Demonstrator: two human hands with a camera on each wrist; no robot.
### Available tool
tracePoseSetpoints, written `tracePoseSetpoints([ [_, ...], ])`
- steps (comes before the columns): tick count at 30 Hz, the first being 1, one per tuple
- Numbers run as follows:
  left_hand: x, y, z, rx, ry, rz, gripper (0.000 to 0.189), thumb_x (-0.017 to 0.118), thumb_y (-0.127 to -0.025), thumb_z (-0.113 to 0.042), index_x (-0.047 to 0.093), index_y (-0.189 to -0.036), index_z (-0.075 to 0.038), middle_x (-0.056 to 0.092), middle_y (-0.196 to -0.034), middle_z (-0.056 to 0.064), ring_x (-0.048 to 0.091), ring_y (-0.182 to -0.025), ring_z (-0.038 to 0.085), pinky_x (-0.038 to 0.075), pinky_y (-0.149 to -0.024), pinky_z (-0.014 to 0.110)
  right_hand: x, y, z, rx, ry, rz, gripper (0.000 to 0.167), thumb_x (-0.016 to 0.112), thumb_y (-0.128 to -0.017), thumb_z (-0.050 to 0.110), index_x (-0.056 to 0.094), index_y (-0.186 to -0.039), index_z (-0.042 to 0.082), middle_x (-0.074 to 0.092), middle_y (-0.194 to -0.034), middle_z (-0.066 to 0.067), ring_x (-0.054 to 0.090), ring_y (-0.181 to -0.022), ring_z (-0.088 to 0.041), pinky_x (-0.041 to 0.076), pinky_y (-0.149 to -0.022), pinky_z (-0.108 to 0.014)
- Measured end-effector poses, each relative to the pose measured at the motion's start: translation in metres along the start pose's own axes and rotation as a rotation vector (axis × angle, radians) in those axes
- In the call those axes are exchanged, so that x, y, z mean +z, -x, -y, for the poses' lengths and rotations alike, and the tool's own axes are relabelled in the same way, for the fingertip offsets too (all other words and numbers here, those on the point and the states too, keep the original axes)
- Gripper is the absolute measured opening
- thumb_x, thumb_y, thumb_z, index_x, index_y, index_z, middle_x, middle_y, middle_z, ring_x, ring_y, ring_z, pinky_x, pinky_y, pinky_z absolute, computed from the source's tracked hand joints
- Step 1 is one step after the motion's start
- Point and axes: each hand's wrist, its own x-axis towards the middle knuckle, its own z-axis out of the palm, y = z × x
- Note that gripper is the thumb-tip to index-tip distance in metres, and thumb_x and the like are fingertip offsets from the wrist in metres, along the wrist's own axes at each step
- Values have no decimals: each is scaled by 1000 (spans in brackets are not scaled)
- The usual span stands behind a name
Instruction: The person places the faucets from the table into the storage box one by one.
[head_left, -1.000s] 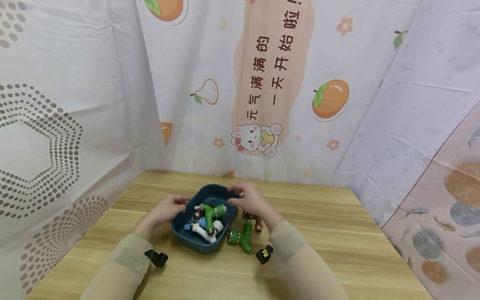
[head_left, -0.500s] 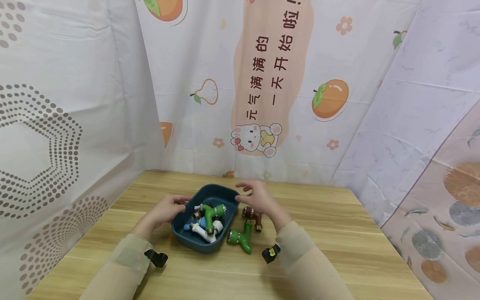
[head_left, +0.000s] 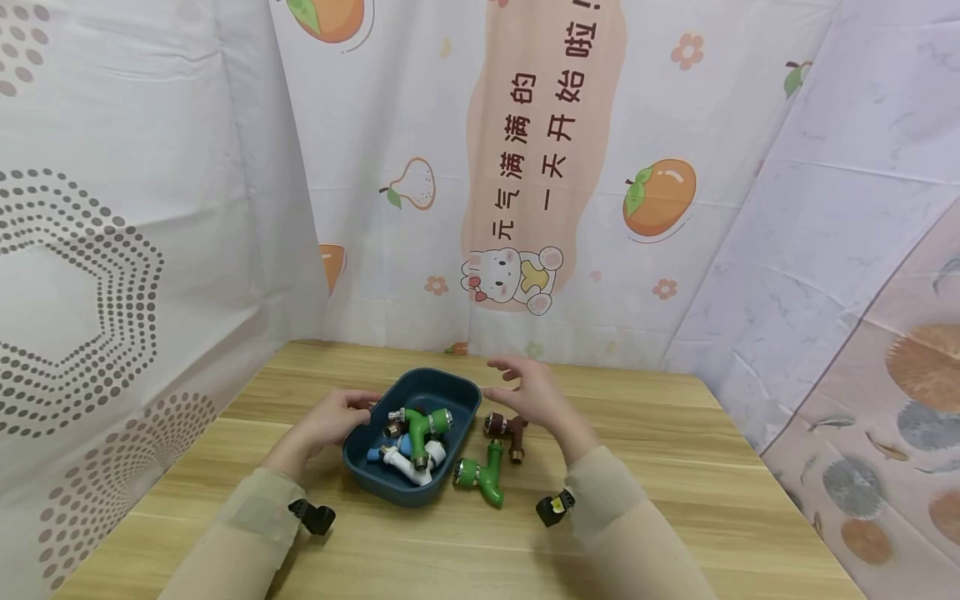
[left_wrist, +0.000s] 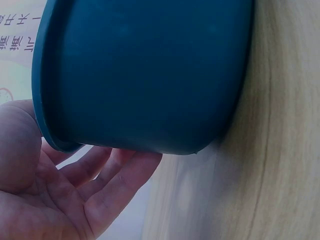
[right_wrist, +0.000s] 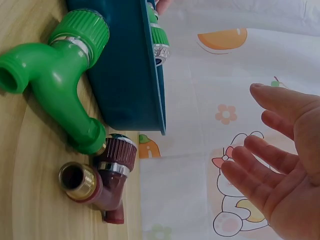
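Note:
A dark blue plastic basin (head_left: 405, 498) holds several plastic taps, among them a green tap (head_left: 422, 433) on top, a white tap (head_left: 405, 464) and a blue one partly covered. My left hand (head_left: 330, 421) holds the basin's left side. In the left wrist view its thumb is at the rim and the fingers (left_wrist: 120, 185) touch the outer wall. My right hand (head_left: 536, 396) hovers just right of the basin with nothing in it, fingers spread and slightly bent. Below it on the table lie a brown tap (head_left: 514, 433) and a second green tap (head_left: 489, 477).
The wooden table (head_left: 637, 500) extends right of the taps and in front of the basin. Printed curtains (head_left: 420, 275) hang behind the table and along both sides. A black wrist camera (head_left: 553, 507) sits on each sleeve.
My right hand has drawn away from the basin's right rim, moving right and uncovering more of the brown tap. The left hand, basin and taps have stayed put.

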Motion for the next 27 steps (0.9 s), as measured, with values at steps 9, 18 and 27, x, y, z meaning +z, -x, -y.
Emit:
tracePoseSetpoints([
  [9, 0, 0, 0, -1, 8, 7, 45, 56, -95, -5, 60, -141, -3, 62, -126, 19, 64, -93, 25, 59, -66, 40, -3, 8, -10, 18, 30, -39, 52, 80, -89, 23, 64, -137, 15, 63, -135, -11, 63, -115, -32, 54, -90, -49],
  [18, -1, 0, 0, 0, -1, 5, 45, 56, -95, -5, 60, -141, -3, 61, -126, 19, 63, -94, 25, 59, -65, 40, -4, 14, -19, 35, 62, -13, 54, 80, -89, 28, 63, -139, 14, 61, -139, -7, 62, -116, -32, 54, -90, -47],
  [27, 0, 0, 0, 8, 10, 3, 46, 56, -95, -4, 60, -140, -3, 63, -125, 19, 64, -92, 24, 59, -64, 40, -3, 19, -28, 64, 53, 7, 60, 81, -88, 27, 59, -142, 12, 59, -140, -14, 61, -116, -38, 56, -86, -46],
])
